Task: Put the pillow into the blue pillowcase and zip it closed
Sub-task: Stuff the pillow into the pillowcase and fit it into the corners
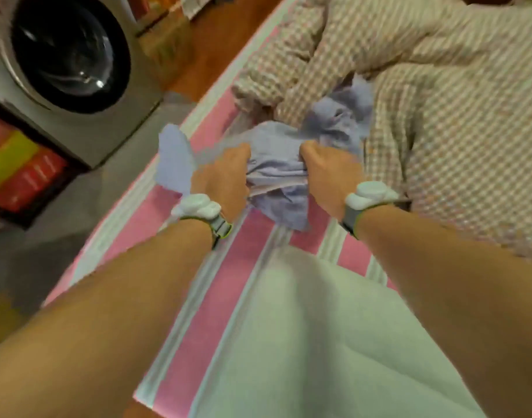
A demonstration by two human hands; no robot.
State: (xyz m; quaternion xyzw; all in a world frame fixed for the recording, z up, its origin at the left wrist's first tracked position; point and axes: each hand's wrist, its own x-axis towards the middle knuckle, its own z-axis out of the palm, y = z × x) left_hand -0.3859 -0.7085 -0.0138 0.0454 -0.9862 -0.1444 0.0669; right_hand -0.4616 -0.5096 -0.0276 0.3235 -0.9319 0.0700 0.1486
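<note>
Early stage. Left hand (221,173) and right hand (326,170) both clench the bunched blue pillowcase (277,152) over the striped bed (219,285). White pillow (313,342) lies near, uninserted; zipping remains.

No text, label, brand or number can be read anywhere; the picture is too blurred to show any lettering.

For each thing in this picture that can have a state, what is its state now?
Blue pillowcase: bunched up, gripped by both hands, no pillow inside yet.
Left hand: fingers curled, grips the pillowcase.
Right hand: fingers curled, grips the pillowcase.
White pillow: lies on the striped sheet, outside the pillowcase.
Checked blanket: crumpled.
Washing machine: door closed.
</note>
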